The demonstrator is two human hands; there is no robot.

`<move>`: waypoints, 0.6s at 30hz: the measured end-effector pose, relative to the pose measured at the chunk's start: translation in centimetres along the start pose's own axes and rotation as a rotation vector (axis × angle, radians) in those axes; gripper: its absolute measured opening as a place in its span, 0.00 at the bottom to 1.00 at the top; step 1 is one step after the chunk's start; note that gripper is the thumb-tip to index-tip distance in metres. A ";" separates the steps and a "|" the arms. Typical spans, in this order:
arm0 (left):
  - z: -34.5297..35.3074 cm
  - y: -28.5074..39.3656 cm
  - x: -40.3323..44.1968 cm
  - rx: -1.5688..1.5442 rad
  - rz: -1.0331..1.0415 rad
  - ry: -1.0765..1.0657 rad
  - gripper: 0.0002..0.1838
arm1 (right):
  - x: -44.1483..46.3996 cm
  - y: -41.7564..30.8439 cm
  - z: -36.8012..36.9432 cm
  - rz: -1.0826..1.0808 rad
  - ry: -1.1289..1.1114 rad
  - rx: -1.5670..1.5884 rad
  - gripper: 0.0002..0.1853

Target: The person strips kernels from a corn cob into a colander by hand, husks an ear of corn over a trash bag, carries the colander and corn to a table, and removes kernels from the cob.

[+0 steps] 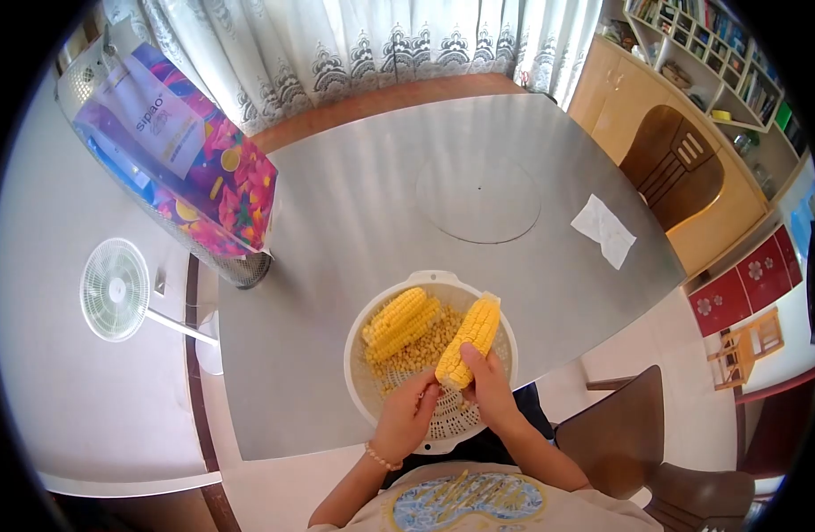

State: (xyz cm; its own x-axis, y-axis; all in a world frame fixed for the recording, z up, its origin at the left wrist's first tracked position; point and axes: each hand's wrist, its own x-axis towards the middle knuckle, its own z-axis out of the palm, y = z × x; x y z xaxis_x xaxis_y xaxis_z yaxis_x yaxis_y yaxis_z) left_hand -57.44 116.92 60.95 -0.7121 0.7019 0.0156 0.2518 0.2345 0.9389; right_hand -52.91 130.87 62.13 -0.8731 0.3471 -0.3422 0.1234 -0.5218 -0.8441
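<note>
A yellow corn cob point(472, 341) is tilted over the right side of a white colander point(355, 390). My right hand point(491, 387) grips its lower part, thumb on the kernels. Close to the cob's bottom end is my left hand point(410, 414), its fingers closed; what they hold, if anything, is hidden. More corn cobs point(397, 317) lie at the colander's upper left, on loose kernels point(419, 353). The slotted bottom of the colander shows below them.
The colander stands near the front edge of a grey table point(336, 230). A colourful bag point(195, 151) stands at the back left, a white tissue point(604, 231) lies at the right. Around the table are a white fan point(115, 290) and brown chairs point(619, 430).
</note>
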 end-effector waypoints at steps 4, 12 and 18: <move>0.3 0.4 -0.2 -0.502 -0.113 0.080 0.18 | 0.2 0.3 0.0 -0.031 -0.032 -0.041 0.17; -0.5 -0.5 1.8 -0.995 -0.298 0.031 0.24 | -0.2 -0.6 0.7 0.062 -0.306 -0.323 0.22; 0.6 0.9 1.7 -1.088 -0.135 0.389 0.21 | -1.2 1.7 0.2 -0.052 -0.169 -0.202 0.21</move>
State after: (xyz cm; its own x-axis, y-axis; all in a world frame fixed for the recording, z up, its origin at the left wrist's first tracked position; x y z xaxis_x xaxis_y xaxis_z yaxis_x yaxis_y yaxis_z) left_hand -58.00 118.71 61.62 -0.8909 0.4171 -0.1801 -0.4029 -0.5423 0.7372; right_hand -51.72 129.42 61.22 -0.9451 0.2250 -0.2368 0.1534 -0.3343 -0.9299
